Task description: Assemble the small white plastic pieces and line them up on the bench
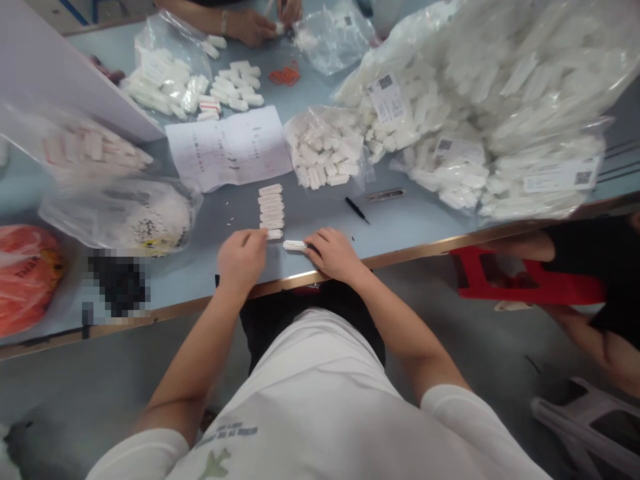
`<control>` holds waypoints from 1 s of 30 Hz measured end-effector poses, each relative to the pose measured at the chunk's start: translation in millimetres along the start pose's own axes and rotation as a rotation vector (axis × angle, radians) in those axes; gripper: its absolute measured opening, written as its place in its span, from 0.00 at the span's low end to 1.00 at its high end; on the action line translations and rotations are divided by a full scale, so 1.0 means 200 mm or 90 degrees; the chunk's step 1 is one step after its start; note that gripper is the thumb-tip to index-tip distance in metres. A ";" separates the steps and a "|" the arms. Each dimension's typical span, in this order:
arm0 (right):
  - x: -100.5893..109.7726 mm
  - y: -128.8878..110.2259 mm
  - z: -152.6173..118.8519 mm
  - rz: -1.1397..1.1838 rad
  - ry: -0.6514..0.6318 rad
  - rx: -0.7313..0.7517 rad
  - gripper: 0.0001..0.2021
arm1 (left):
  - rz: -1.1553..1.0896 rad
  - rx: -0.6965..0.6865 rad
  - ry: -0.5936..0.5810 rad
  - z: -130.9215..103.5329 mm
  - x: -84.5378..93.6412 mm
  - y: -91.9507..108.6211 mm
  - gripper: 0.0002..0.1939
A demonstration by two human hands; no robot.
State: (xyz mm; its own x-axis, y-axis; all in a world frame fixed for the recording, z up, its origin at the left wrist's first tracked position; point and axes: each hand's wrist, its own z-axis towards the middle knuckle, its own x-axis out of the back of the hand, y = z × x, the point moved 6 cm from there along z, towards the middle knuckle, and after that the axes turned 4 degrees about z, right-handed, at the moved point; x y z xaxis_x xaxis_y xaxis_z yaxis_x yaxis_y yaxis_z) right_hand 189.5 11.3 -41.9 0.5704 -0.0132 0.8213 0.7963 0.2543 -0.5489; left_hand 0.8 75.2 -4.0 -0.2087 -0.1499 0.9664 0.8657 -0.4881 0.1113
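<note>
My right hand (333, 255) pinches the right end of a small white plastic piece (295, 245), slotted along its face, just above the table's front edge. To its left, the curled fingers of my left hand (243, 259) close on the left end of a similar white piece (275, 234). That one is lowest in a short column of matching white pieces (271, 205), laid flat one above another. My thumb tips are partly hidden. A black pen-like tool (357, 210) and metal thread snips (385, 195) rest to the right of the column.
Behind the column are a printed sheet (230, 148) and a bag of white pieces (325, 150). Large filled bags (480, 80) crowd the right; an orange bag (27, 277) sits left. Across the table a co-worker's hands (257, 27) are busy. A red stool (525, 277) stands right.
</note>
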 end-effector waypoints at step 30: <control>0.01 -0.01 0.01 0.002 -0.019 -0.009 0.12 | -0.200 0.156 -0.220 0.02 -0.05 0.05 0.08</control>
State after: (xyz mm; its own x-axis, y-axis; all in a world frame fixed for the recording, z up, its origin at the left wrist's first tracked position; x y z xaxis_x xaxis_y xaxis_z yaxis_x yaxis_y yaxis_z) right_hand 188.7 12.4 -39.0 0.5672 0.0162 0.8234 0.7972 0.2404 -0.5538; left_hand 12.5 75.0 -12.0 -0.3483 0.2835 0.8935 0.8753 -0.2426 0.4183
